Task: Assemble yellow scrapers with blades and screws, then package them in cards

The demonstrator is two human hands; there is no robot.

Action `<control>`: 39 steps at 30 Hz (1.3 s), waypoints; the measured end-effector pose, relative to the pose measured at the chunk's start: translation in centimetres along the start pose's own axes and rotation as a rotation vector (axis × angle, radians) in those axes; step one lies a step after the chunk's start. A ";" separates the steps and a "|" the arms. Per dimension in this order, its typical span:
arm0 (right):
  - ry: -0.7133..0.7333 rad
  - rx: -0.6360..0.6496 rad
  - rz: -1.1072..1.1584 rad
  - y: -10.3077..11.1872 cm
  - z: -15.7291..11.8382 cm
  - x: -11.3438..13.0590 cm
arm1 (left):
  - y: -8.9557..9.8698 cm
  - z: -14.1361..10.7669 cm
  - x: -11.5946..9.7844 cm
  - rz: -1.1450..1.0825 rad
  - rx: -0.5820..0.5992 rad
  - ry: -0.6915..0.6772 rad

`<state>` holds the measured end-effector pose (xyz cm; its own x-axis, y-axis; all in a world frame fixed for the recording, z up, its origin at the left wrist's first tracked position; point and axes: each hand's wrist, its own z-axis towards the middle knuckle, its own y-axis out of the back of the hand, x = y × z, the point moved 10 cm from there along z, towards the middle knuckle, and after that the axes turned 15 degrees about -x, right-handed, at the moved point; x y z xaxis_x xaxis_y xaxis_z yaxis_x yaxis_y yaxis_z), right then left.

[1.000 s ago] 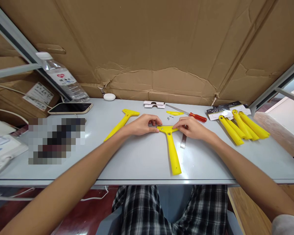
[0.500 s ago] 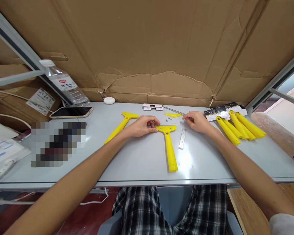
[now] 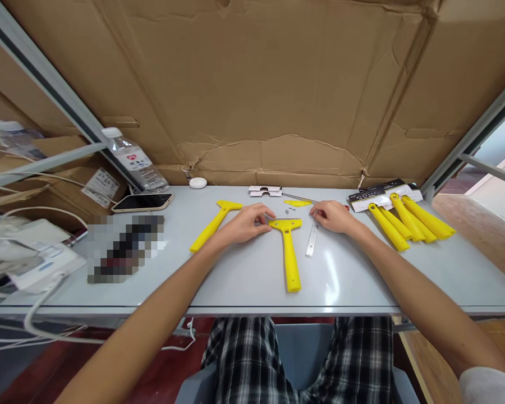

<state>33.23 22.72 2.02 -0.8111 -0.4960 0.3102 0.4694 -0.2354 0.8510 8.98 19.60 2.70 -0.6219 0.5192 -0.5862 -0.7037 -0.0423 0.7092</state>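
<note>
A yellow scraper (image 3: 290,255) lies on the grey table in front of me, its handle pointing toward me and a thin blade edge along its head. My left hand (image 3: 249,223) rests at the left end of that head, thumb and forefinger slightly apart, with nothing visible between them. Curled fingers of my right hand (image 3: 330,216) are at the upper end of a flat pale strip (image 3: 312,242), which looks like a blade in a clear sleeve. Whether they grip it is hidden. Beyond lie a loose yellow scraper cover (image 3: 298,203) and small dark screws (image 3: 289,211).
Another yellow scraper (image 3: 216,225) lies left. Several carded yellow handles (image 3: 399,220) are at right. A small white box (image 3: 265,191), a thin metal rod (image 3: 292,196) and a white oval case (image 3: 198,183) sit by the cardboard wall (image 3: 269,90). A phone (image 3: 143,202) and water bottle (image 3: 137,163) stand left.
My right hand has come down slightly, from beside the yellow cover to the pale strip's upper end. My left fingers have opened a little at the scraper head. The camera view has shifted left.
</note>
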 end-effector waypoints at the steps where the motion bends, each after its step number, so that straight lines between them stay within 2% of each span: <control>1: 0.001 0.001 -0.002 0.0 0.0 0.0 | 0.0 -0.1 0.0 0.025 -0.006 -0.007; 7: 0.003 0.007 -0.013 -0.3 -0.1 0.2 | 0.3 -0.2 0.3 0.178 -0.026 -0.021; 16: -0.005 -0.044 -0.048 -0.2 0.2 0.5 | 0.1 -0.3 0.5 0.196 0.011 -0.018; 22: 0.013 -0.037 -0.107 -0.8 0.4 1.4 | 0.4 -0.5 -0.3 0.231 0.020 0.008; 26: 0.018 -0.021 -0.156 -1.0 0.6 2.1 | 1.0 -0.8 -2.4 0.261 -0.098 0.097; 28: 0.021 -0.012 -0.170 -1.2 0.8 2.4 | 0.4 -1.4 -4.3 0.262 -0.111 0.125; 30: 0.025 -0.008 -0.178 -1.4 1.0 2.6 | -0.9 -2.2 -6.1 0.318 -0.067 0.155; 34: 0.016 -0.007 -0.186 -1.5 1.0 2.8 | -3.3 -3.1 -9.0 0.554 0.086 0.129; 39: 0.010 0.005 -0.173 -1.2 0.7 2.9 | -4.0 -2.6 -10.0 0.660 0.205 0.080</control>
<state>30.05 22.12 2.19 -0.8760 -0.4569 0.1543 0.3213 -0.3144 0.8933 17.14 12.37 4.72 -0.9265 0.3753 -0.0281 -0.0951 -0.1612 0.9823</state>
